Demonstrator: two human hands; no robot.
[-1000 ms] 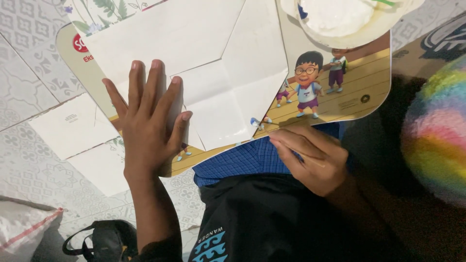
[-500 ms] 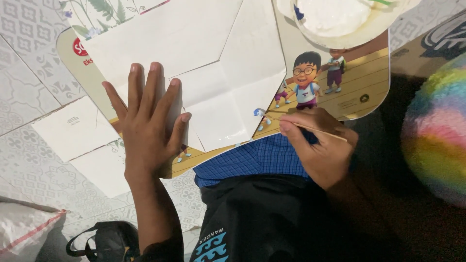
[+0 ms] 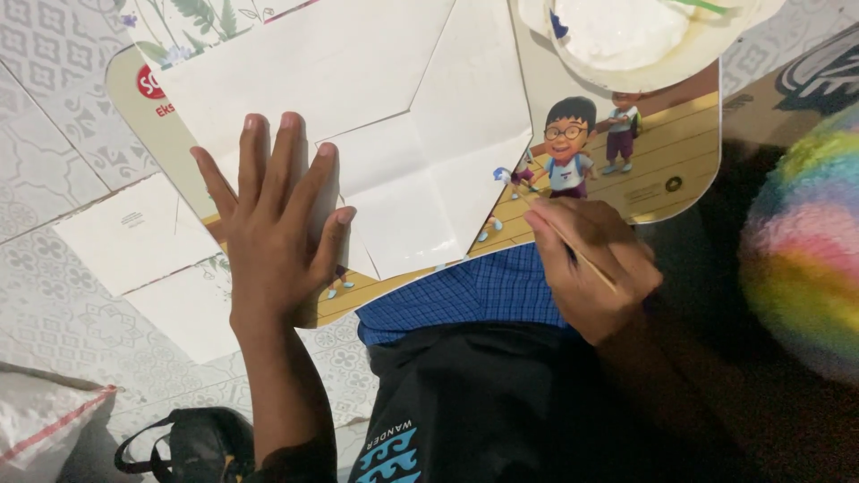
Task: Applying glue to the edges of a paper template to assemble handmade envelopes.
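My right hand [image 3: 595, 273], fingers gripping a thin brush [image 3: 573, 252], has moved up to the paper [image 3: 403, 152]; left hand [image 3: 273, 228], fingers spread, stays flat, pinning it.

Grey patterned floor tiles [image 3: 54, 134] are showing at left and lower left, with loose white cards [image 3: 134, 237] lying on them. A black bag [image 3: 192, 443] and a white cloth [image 3: 40, 416] are sitting at the bottom left. A rainbow fuzzy ball [image 3: 801, 241] is lying at right, in dim, even light.
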